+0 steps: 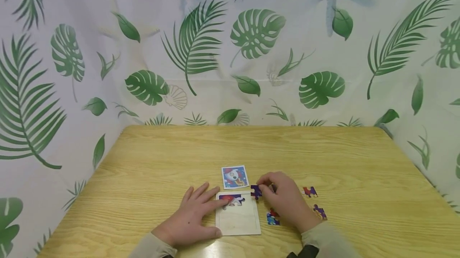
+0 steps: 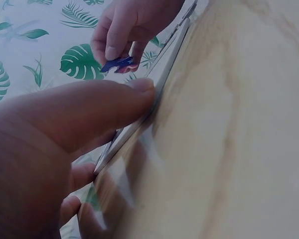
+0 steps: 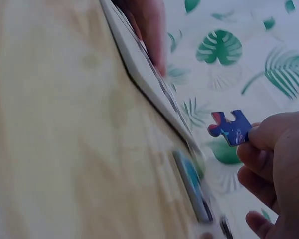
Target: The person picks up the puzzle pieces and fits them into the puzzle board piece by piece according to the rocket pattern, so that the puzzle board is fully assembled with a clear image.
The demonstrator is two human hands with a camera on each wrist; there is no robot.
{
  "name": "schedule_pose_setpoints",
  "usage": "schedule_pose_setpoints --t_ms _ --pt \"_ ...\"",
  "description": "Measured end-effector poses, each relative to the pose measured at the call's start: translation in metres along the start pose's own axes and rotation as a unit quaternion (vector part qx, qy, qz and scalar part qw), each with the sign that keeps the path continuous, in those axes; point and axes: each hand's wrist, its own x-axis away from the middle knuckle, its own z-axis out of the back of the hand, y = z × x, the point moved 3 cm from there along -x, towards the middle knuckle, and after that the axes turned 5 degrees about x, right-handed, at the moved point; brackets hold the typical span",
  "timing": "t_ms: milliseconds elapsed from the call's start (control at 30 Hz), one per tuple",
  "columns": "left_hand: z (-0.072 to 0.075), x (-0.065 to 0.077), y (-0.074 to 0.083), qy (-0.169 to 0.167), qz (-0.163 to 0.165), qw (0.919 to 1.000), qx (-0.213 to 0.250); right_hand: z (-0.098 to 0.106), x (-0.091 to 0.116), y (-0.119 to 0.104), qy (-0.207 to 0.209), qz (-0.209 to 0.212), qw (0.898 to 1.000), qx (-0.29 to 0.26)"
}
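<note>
My right hand (image 1: 284, 200) pinches a purple-blue jigsaw piece (image 1: 256, 191) with a red corner, above the right side of a pale puzzle tray (image 1: 238, 224). In the right wrist view, this jigsaw piece (image 3: 231, 127) is raised off the table, gripped at one edge by thumb and fingers. The left hand (image 1: 195, 218) lies spread at the tray's left side. Its index fingertip rests on joined pieces (image 1: 235, 200) in the tray's upper left, red, white and purple. Along the tray's lower left edge lies the left thumb (image 2: 139, 89).
A square picture card (image 1: 235, 177) lies just beyond the tray. Loose pieces lie to the right: a blue-and-red one (image 1: 272, 219) by the tray, a red one (image 1: 310, 191) and a purple one (image 1: 319, 212) past the right hand. Leaf-print cloth hangs around the wooden table (image 1: 161, 150).
</note>
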Motion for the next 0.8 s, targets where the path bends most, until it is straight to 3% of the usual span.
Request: schedule_pose_setpoints --t_ms 200,800 --pt "0.002 0.001 -0.001 -0.002 -0.001 1.0 0.004 -0.015 -0.002 -0.02 -0.029 0.022 0.999 0.038" --pt "0.001 0.0 -0.002 -0.001 -0.006 1.0 0.003 -0.019 0.003 -0.022 -0.053 0.091 0.985 0.136"
